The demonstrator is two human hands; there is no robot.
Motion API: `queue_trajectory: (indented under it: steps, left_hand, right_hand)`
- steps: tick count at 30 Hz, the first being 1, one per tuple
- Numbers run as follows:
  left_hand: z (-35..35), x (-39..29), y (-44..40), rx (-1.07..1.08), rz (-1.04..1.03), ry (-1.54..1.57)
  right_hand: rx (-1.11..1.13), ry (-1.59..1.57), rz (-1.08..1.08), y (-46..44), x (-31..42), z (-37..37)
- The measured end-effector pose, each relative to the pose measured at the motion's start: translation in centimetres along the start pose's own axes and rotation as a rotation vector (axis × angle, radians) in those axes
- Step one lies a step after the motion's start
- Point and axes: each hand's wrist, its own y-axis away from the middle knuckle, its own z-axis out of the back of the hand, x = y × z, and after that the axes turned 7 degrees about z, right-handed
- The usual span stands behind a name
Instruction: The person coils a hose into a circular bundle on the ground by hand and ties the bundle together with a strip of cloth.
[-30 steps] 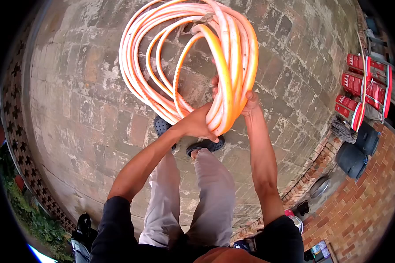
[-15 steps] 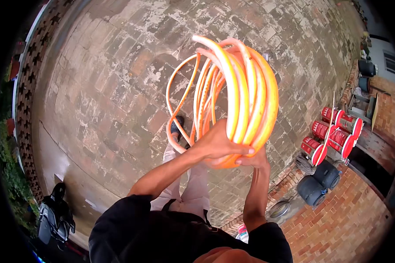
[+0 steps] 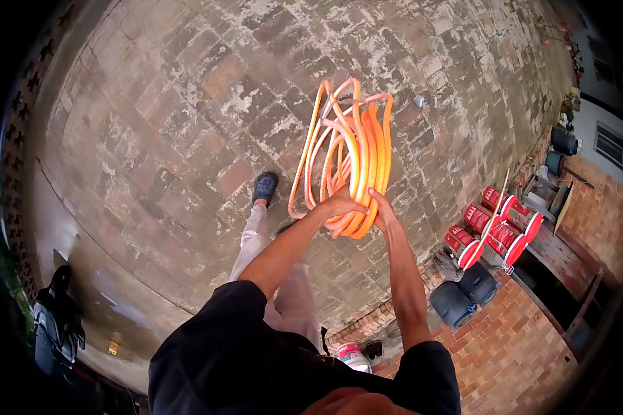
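Observation:
A coiled orange hose hangs out in front of me, its several loops gathered at the near end. My left hand is closed round the loops from the left, thumb lying across the top. From the right, my right hand grips the same bundle, its thumb pressed against the outer loop and its other fingers mostly hidden. Looser loops spread toward the left and far side of the coil. Whether the far end of the coil touches the ground I cannot tell.
Worn brick paving stretches around me. To the right are red drums with a pole across them, and dark barrels. A scooter stands at lower left. A white-and-red bucket sits near my right side.
Both hands have lowered the hose coil away from my head, so it looks smaller. My view has shifted, and my foot at the left shows more fully.

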Motion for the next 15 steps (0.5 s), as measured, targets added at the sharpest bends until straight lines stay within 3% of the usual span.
queue_trajectory:
  steps: [3, 7, 8, 10, 11, 13, 15]
  left_hand:
    - [-0.1, 3.2, 0.4, -0.152, 0.008, 0.175]
    - [-2.1, 0.1, 2.9, -0.189, -0.035, 0.416]
    - [-2.4, -1.8, 3.2, -0.168, 0.077, 0.69]
    - [-2.6, -3.4, 3.3, -0.107, 0.178, 0.864]
    - [-2.8, -4.3, 3.2, -0.105, 0.174, 0.857]
    - [-3.4, -7.8, 4.6, -0.303, -0.142, 0.353]
    - [-2.9, -11.7, 5.8, -0.302, -0.166, 0.294]
  right_hand:
    - [0.033, 0.134, -0.046, -1.7, -1.4, 0.0]
    - [0.083, 0.156, -0.091, -1.5, -2.0, 1.3]
    - [0.054, 0.194, -0.038, -0.6, -1.0, 0.5]
    - [0.049, 0.242, 0.065, 1.4, 1.6, -2.0]
    - [0.051, 0.239, 0.073, 1.9, 2.6, -2.8]
    - [0.126, 0.172, 0.15, 3.1, 3.8, -4.5]
    - [0.14, 0.136, 0.193, 4.2, 6.1, -7.3]
